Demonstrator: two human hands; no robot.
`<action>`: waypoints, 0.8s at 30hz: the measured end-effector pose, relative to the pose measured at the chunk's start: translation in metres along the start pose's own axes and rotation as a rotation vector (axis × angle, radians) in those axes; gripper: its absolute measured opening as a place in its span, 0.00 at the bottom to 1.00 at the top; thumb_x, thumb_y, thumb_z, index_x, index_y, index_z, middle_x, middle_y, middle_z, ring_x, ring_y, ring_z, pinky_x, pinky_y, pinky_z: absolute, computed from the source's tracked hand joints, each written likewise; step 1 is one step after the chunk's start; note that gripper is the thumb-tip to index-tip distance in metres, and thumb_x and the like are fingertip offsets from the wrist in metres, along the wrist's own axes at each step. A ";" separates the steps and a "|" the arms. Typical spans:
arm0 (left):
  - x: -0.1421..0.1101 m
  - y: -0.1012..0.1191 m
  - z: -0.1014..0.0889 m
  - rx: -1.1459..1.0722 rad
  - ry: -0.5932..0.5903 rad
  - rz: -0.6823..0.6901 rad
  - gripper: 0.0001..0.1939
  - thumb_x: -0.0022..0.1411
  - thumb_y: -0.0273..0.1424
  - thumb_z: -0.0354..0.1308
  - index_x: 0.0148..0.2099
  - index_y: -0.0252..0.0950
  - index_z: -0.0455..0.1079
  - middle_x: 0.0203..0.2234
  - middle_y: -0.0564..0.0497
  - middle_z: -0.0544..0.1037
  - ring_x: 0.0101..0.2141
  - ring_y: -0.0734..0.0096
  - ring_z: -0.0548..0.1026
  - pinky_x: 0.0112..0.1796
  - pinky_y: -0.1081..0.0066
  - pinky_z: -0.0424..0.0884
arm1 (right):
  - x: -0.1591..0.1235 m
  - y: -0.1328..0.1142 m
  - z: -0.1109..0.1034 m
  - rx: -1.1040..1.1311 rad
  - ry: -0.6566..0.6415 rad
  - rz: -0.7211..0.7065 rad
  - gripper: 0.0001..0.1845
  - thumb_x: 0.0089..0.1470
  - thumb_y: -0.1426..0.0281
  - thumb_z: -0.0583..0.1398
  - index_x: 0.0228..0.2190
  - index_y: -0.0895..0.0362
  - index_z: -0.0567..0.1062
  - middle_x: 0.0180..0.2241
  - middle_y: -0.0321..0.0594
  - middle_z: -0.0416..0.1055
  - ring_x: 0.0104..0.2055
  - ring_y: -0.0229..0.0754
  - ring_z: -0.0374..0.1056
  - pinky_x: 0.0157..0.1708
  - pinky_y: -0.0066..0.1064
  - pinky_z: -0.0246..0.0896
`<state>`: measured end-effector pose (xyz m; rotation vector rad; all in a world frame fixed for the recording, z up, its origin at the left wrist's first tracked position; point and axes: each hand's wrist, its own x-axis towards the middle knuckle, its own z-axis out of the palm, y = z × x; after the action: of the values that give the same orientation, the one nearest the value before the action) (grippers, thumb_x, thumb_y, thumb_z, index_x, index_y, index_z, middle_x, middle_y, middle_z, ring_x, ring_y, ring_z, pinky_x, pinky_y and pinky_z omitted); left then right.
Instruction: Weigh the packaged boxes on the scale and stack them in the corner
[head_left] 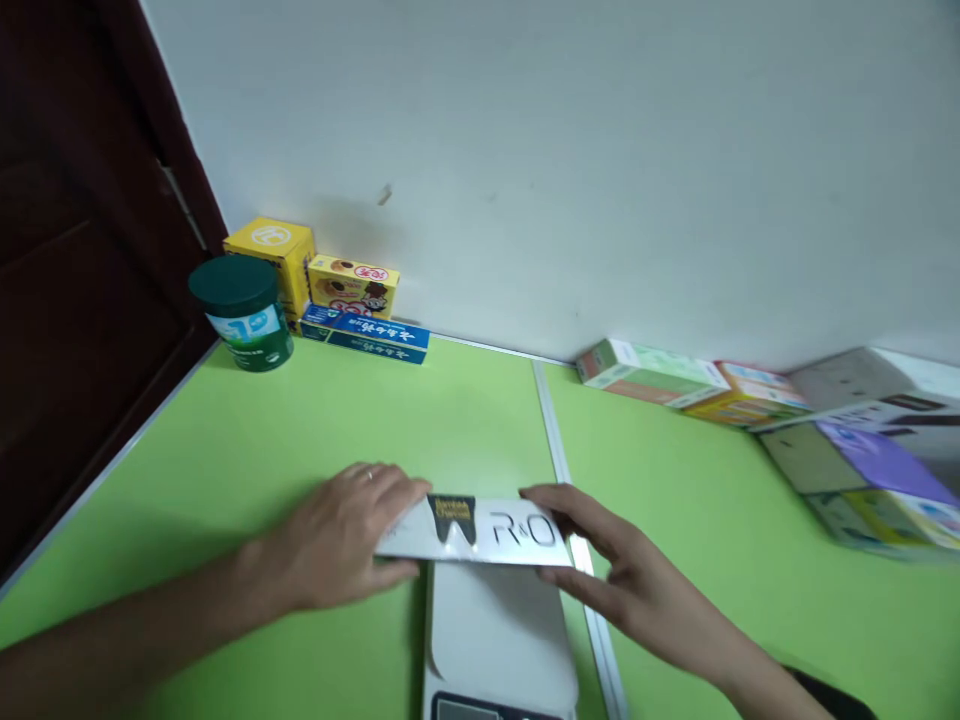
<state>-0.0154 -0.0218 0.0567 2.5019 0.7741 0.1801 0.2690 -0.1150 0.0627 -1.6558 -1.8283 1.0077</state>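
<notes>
A long white box lettered "R&O" and "Bamboo Charcoal" is held level between both hands. My left hand grips its left end, fingers over the far edge and thumb at the near edge. At the other end, my right hand pinches the box between thumb and fingers. Beneath and nearer to me lies a white digital scale, its dark display partly cut off by the lower frame edge. The box covers the scale's far end; whether they touch I cannot tell.
Against the wall at left stand a green jar, a yellow cube-shaped box, a flat yellow box and a blue box. Along the right are a green-and-pink box, an orange-yellow box, a purple box and a white box.
</notes>
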 end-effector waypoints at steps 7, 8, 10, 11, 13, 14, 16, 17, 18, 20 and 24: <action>-0.002 0.031 0.053 0.028 -0.114 0.007 0.38 0.55 0.37 0.65 0.64 0.39 0.54 0.56 0.39 0.70 0.54 0.48 0.70 0.53 0.46 0.68 | -0.061 0.035 0.010 -0.003 0.037 0.065 0.26 0.54 0.67 0.60 0.54 0.41 0.63 0.51 0.43 0.67 0.42 0.47 0.69 0.41 0.43 0.71; -0.005 0.028 0.055 0.029 -0.108 -0.018 0.42 0.53 0.39 0.65 0.66 0.40 0.51 0.58 0.39 0.68 0.56 0.46 0.68 0.53 0.44 0.67 | -0.063 0.040 0.011 0.009 0.050 0.061 0.29 0.54 0.68 0.61 0.55 0.40 0.61 0.52 0.43 0.65 0.42 0.46 0.69 0.42 0.43 0.70; -0.014 0.020 0.054 0.030 -0.065 -0.078 0.47 0.51 0.43 0.66 0.68 0.44 0.47 0.60 0.39 0.65 0.57 0.42 0.66 0.52 0.41 0.67 | -0.066 0.044 0.012 0.037 0.069 0.070 0.35 0.53 0.69 0.62 0.58 0.38 0.57 0.54 0.43 0.63 0.41 0.45 0.69 0.42 0.43 0.70; -0.019 0.016 0.053 0.032 -0.037 -0.108 0.48 0.50 0.45 0.66 0.68 0.45 0.48 0.60 0.40 0.65 0.57 0.41 0.66 0.52 0.40 0.67 | -0.067 0.045 0.012 0.056 0.074 0.074 0.36 0.52 0.70 0.62 0.59 0.38 0.56 0.55 0.44 0.61 0.40 0.44 0.68 0.43 0.42 0.70; -0.028 0.009 0.052 0.019 0.008 -0.159 0.42 0.48 0.42 0.66 0.65 0.49 0.55 0.57 0.43 0.69 0.54 0.42 0.70 0.49 0.43 0.71 | -0.066 0.041 0.011 0.098 0.067 0.057 0.36 0.52 0.73 0.61 0.58 0.41 0.57 0.57 0.45 0.59 0.42 0.42 0.68 0.44 0.40 0.70; -0.031 0.007 0.052 -0.002 0.011 -0.178 0.37 0.49 0.39 0.65 0.61 0.52 0.60 0.54 0.45 0.72 0.50 0.45 0.73 0.46 0.47 0.74 | -0.064 0.039 0.011 0.115 0.054 0.037 0.34 0.52 0.75 0.60 0.58 0.44 0.59 0.57 0.45 0.59 0.43 0.42 0.68 0.44 0.39 0.69; -0.030 0.007 0.050 -0.070 -0.007 -0.210 0.26 0.50 0.34 0.61 0.53 0.55 0.66 0.49 0.49 0.75 0.44 0.52 0.76 0.39 0.56 0.78 | -0.061 0.034 0.009 0.138 0.021 -0.005 0.29 0.52 0.76 0.60 0.55 0.48 0.63 0.54 0.45 0.63 0.44 0.43 0.67 0.45 0.39 0.68; -0.027 0.010 0.049 -0.105 -0.013 -0.225 0.23 0.51 0.34 0.60 0.50 0.55 0.67 0.47 0.50 0.75 0.41 0.55 0.77 0.36 0.59 0.79 | -0.061 0.034 0.007 0.148 0.015 -0.018 0.28 0.52 0.76 0.60 0.54 0.49 0.64 0.52 0.45 0.65 0.44 0.43 0.67 0.44 0.38 0.68; -0.021 0.014 0.048 -0.133 -0.013 -0.241 0.20 0.52 0.34 0.59 0.49 0.55 0.68 0.46 0.50 0.75 0.40 0.57 0.77 0.34 0.62 0.78 | -0.061 0.035 0.003 0.159 0.025 -0.022 0.27 0.52 0.75 0.60 0.53 0.50 0.64 0.50 0.44 0.66 0.43 0.42 0.67 0.44 0.37 0.68; -0.003 0.028 0.043 -0.166 0.019 -0.260 0.19 0.53 0.36 0.59 0.48 0.55 0.67 0.45 0.50 0.74 0.38 0.59 0.76 0.32 0.64 0.78 | -0.067 0.042 -0.007 0.179 0.094 -0.024 0.28 0.52 0.75 0.59 0.54 0.50 0.63 0.49 0.43 0.66 0.40 0.40 0.67 0.42 0.36 0.68; 0.060 0.069 0.038 -0.224 0.086 -0.258 0.18 0.53 0.37 0.59 0.48 0.49 0.67 0.44 0.50 0.72 0.38 0.61 0.75 0.37 0.63 0.76 | -0.083 0.080 -0.035 0.178 0.332 0.010 0.29 0.53 0.72 0.58 0.56 0.51 0.61 0.42 0.43 0.68 0.36 0.40 0.66 0.39 0.37 0.67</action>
<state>0.0788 -0.0537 0.0576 2.1734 1.0427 0.2689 0.3596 -0.1894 0.0334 -1.6141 -1.4724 0.8162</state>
